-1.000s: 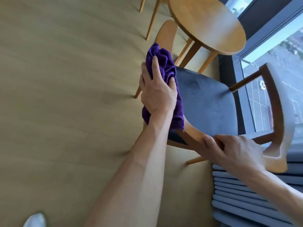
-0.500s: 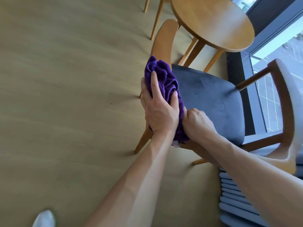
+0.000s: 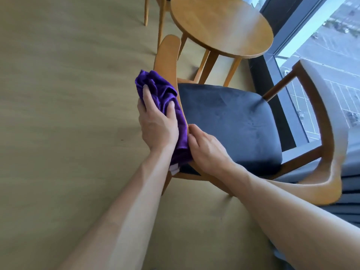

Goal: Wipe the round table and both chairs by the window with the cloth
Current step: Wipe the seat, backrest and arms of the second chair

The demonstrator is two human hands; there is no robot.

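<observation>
Your two bare forearms are reaching in from the bottom edge over the pale wood floor (image 3: 64, 117). Your right hand (image 3: 209, 151) is resting on the near corner of the chair (image 3: 231, 123), fingers curled loosely together against the wooden armrest (image 3: 169, 61), pinching nothing that you can make out. Just beside it, touching, your left hand (image 3: 157, 127) is pressing the cloth (image 3: 165, 94) flat against the outer face of that armrest, palm down with fingers (image 3: 147, 96) slightly spread across the bunched purple fabric; a small white tag is hanging from the cloth's lower edge. The chair's dark blue seat cushion is lying bare to the right of both hands, and its curved backrest is sweeping around on the window (image 3: 321, 61) side. Beyond the chair, the round worktop (image 3: 220, 24) is standing on splayed wooden legs, near the glass. Farther still, at the top edge, the legs of a second chair (image 3: 160, 20) are showing behind the worktop.
</observation>
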